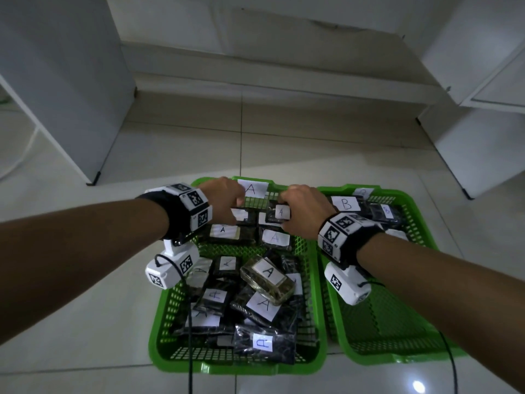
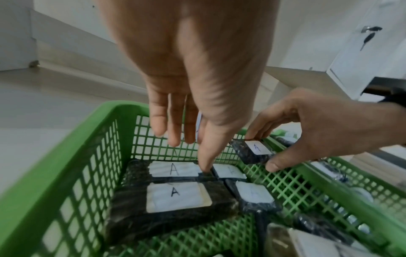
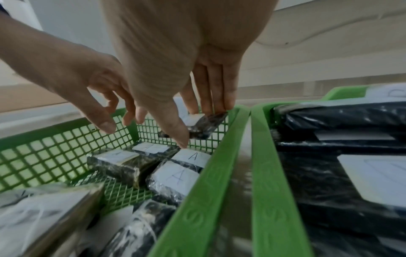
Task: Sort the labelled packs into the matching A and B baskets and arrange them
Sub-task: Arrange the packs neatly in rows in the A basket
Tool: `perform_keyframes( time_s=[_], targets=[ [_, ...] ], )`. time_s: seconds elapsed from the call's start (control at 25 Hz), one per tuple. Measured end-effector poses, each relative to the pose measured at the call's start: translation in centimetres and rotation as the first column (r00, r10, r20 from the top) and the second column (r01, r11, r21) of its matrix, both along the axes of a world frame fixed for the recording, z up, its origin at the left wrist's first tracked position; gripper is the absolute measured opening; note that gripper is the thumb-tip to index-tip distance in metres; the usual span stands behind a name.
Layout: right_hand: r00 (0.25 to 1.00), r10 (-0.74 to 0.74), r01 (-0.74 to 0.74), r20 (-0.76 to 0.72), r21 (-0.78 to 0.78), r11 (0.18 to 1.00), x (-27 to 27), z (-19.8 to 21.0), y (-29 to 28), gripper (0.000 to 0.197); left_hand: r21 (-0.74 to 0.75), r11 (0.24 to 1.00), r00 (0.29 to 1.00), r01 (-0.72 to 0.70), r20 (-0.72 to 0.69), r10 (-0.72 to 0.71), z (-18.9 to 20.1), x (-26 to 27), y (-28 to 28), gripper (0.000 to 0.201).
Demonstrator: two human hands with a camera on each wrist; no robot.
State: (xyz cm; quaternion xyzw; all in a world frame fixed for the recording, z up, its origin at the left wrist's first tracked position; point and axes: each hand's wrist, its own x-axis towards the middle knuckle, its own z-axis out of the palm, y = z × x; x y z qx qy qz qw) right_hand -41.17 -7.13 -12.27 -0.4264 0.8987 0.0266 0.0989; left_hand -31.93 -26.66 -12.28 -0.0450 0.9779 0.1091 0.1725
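R hand (image 1: pixel 301 211) pinches small A pack (image 1: pixel 279 214) by its ends, centre frame over A basket (image 1: pixel 311 280) far row | L hand (image 1: pixel 224 203) relaxed, fingertip on laid pack | prob. light, slick wrap, stiff block: hold short edges

The floor (image 1: pixel 312 143) is laid with pale glossy tiles, crossed by thin dark grout lines; a bright spot of reflected light (image 1: pixel 418 387) sits near its lower right. A low step (image 1: pixel 270 81) of the same pale finish runs across the far side, below a white wall with a cracked patch (image 1: pixel 338 27). A white cabinet (image 1: pixel 65 89) stands at the left, well apart from another white cabinet (image 1: pixel 483 115) at the right, whose door carries a handle (image 2: pixel 371 29)
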Motion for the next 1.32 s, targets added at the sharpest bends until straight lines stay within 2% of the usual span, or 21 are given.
perform_keyframes(
  time_s=[0.12, 0.28, 0.44, 0.6, 0.68, 0.76, 0.8, 0.88, 0.92, 1.0, 1.12, 1.24, 1.32],
  targets=[
    [0.994, 0.084, -0.074, -0.072, 0.127, 0.989, 0.6, -0.2, -0.8, 0.011, -0.056, 0.996, 0.991, 0.076, 0.111, -0.069, -1.2, 0.7, -0.2, 0.042],
    [0.991, 0.114, -0.101, -0.076, 0.152, 0.983, 0.8, -0.7, -2.1, 0.015, -0.109, 0.977, 0.971, 0.181, 0.180, -0.160, -2.4, 1.0, -0.1, 0.050],
    [0.993, 0.111, -0.103, -0.040, 0.170, 0.980, 0.7, -0.9, -2.7, 0.016, -0.113, 0.979, 0.976, 0.171, 0.155, -0.153, -3.7, 1.1, 0.1, 0.039],
    [0.989, 0.145, -0.145, 0.015, 0.161, 0.976, 0.7, -0.5, -2.8, 0.012, -0.102, 0.984, 0.981, 0.143, 0.144, -0.127, -3.2, 1.0, 0.7, 0.040],
    [0.994, 0.109, -0.110, 0.015, 0.140, 0.984, 0.6, -0.4, -2.6, 0.012, -0.107, 0.983, 0.984, 0.148, 0.120, -0.135, -2.5, 1.0, 1.0, 0.040],
    [0.999, 0.047, -0.048, 0.017, 0.103, 0.993, 0.7, -0.4, -2.2, 0.028, 0.013, 0.989, 0.985, 0.150, 0.083, -0.150, -2.0, 1.2, 1.3, 0.040],
    [0.999, 0.007, -0.010, 0.038, 0.074, 0.997, 0.8, -0.3, -2.0, 0.027, 0.135, 0.978, 0.981, 0.159, 0.092, -0.172, -1.6, 1.5, 1.8, 0.044],
    [0.994, -0.066, 0.064, 0.085, 0.020, 0.998, 1.1, 0.0, -1.5, 0.013, 0.360, 0.923, 0.953, 0.140, 0.204, -0.224, -0.7, 2.2, 3.2, 0.061],
    [0.990, -0.091, 0.092, 0.112, -0.004, 0.996, 1.0, 0.0, -1.2, 0.011, 0.403, 0.905, 0.929, 0.134, 0.268, -0.256, -0.4, 2.6, 4.1, 0.069],
    [0.977, -0.109, 0.116, 0.183, -0.031, 0.993, 1.0, 0.4, -0.5, 0.017, 0.381, 0.906, 0.906, 0.185, 0.291, -0.307, -0.7, 3.2, 5.5, 0.075],
    [0.927, -0.087, 0.099, 0.365, -0.014, 0.995, 1.6, 1.4, 0.9, 0.023, 0.305, 0.924, 0.929, 0.232, 0.211, -0.303, -1.1, 3.6, 5.9, 0.069],
    [0.908, 0.010, -0.078, 0.419, 0.145, 0.986, 2.8, 1.8, 2.2, 0.036, 0.220, 0.959, 0.950, 0.178, 0.216, -0.226, -0.5, 4.1, 4.1, 0.065],
    [0.913, 0.058, -0.183, 0.405, 0.279, 0.943, 3.6, 1.3, 2.8, 0.057, 0.163, 0.980, 0.969, 0.117, 0.196, -0.149, -0.1, 4.3, 2.1, 0.063]
  ],
)
